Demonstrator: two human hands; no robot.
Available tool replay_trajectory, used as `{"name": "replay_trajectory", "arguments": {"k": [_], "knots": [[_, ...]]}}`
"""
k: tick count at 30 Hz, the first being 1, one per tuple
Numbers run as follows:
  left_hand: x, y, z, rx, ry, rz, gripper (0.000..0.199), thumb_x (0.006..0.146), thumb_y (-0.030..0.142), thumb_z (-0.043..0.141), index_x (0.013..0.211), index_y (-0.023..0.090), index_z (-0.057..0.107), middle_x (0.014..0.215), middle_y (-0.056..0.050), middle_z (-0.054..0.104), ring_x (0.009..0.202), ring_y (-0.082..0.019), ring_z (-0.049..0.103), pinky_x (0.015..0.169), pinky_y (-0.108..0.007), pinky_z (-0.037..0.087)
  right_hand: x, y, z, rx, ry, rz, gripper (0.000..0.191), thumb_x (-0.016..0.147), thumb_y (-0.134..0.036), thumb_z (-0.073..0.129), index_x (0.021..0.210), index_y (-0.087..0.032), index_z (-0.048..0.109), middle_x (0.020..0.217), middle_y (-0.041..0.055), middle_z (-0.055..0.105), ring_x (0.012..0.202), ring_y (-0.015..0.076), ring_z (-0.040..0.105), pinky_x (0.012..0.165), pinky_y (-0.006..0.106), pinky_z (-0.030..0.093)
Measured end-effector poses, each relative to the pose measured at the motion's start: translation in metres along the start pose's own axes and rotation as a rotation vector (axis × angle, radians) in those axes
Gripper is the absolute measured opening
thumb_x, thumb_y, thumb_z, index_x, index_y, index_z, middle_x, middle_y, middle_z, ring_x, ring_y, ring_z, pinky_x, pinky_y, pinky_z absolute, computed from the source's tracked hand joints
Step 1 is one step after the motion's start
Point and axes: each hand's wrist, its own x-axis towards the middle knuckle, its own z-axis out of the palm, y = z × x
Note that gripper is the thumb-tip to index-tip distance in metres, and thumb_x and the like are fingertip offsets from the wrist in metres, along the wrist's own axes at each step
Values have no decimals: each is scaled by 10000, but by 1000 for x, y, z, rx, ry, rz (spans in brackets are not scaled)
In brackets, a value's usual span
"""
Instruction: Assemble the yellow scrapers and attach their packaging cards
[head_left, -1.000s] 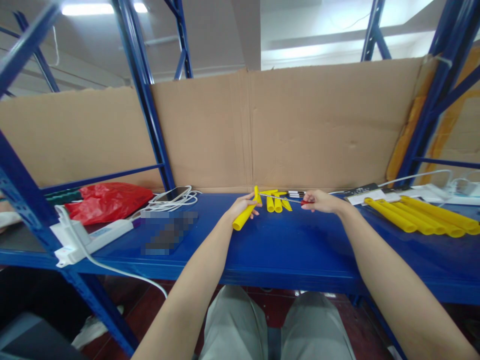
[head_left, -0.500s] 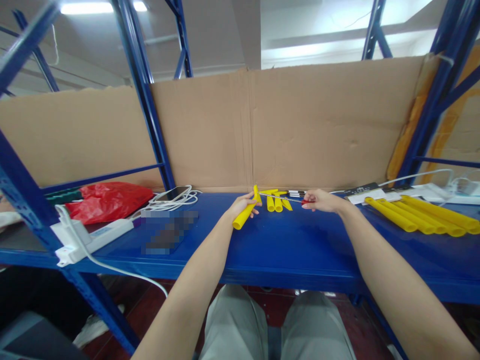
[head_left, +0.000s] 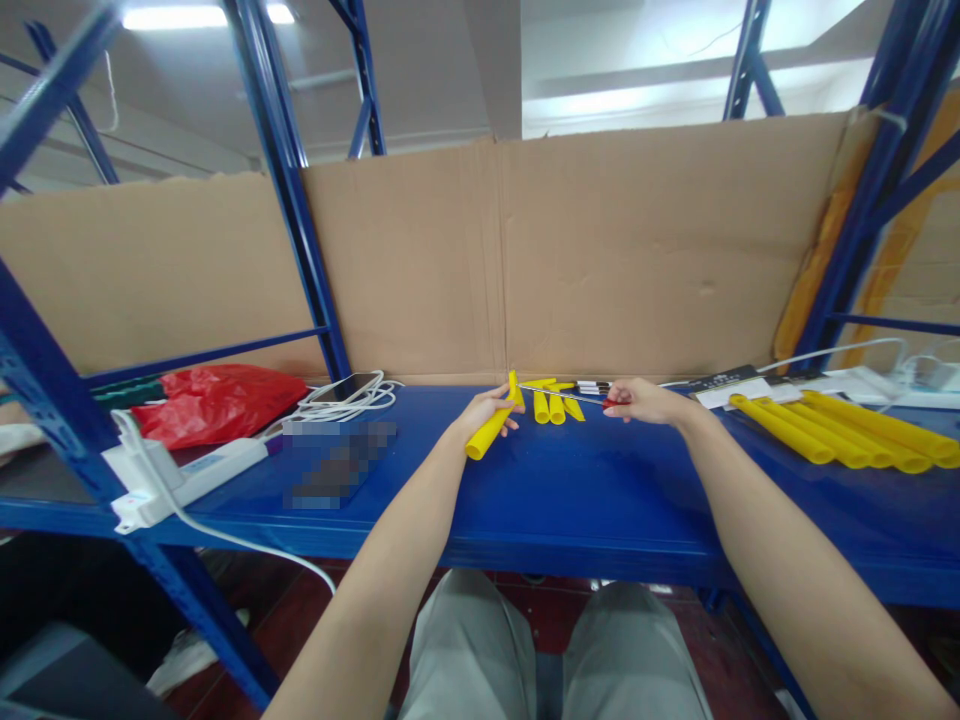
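Wrapped around a yellow plastic tube (head_left: 486, 435), my left hand (head_left: 478, 408) keeps it tilted, its open end toward me and its far end flattened or cut. My right hand (head_left: 643, 400) is closed on the red handle of what looks like a screwdriver (head_left: 610, 404). Its thin metal shaft points left and reaches the far end of the held tube; whether the tip touches or enters it is too small to tell. Beneath the shaft lie short yellow tube pieces (head_left: 556, 409), one of them a pointed scrap (head_left: 574, 410).
Several long yellow tubes (head_left: 847, 435) lie at right on the blue shelf (head_left: 585, 500). Black-and-white pens (head_left: 592, 387) lie behind the short pieces. To the left are coiled white cable (head_left: 352, 402), a power strip (head_left: 217, 470) and a red bag (head_left: 217, 400). Cardboard (head_left: 600, 260) stands behind.
Hardly anything differs. The far end of the held tube has turned very slightly, while both hands keep their places and grips.
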Motion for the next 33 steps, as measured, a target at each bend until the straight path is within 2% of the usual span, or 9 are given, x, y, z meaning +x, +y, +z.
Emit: {"name": "replay_trajectory", "arguments": {"k": [12,20,27,33], "knots": [[-3,1,0,70,30,12,738,826,104,558,1478,191,224,1067,-141,667,457,-100,598,380,-199,433,0,-2,-1,-24,-25,-38,337,664,-513,631,668,-191,529,631,48,630,569,156,574,595,286,461],[-8,4,4,96,65,12,712,840,76,523,1477,195,228,1069,-141,659,452,-93,593,392,-203,439,-1,-7,-3,-105,-36,-12,333,708,-518,562,696,-185,541,603,37,586,494,134,519,513,269,411],[-11,6,6,97,75,-2,691,854,55,472,1481,187,214,1096,-151,652,444,-92,588,386,-207,433,-5,-15,-3,-97,-132,91,404,724,-583,523,623,-191,520,536,10,519,416,99,428,394,239,312],[-8,4,5,97,74,7,712,844,61,496,1483,178,205,1075,-145,655,440,-92,586,384,-208,436,-6,-17,-1,-23,-151,168,436,757,-588,520,591,-186,489,508,-1,489,386,69,379,367,218,283]]}}
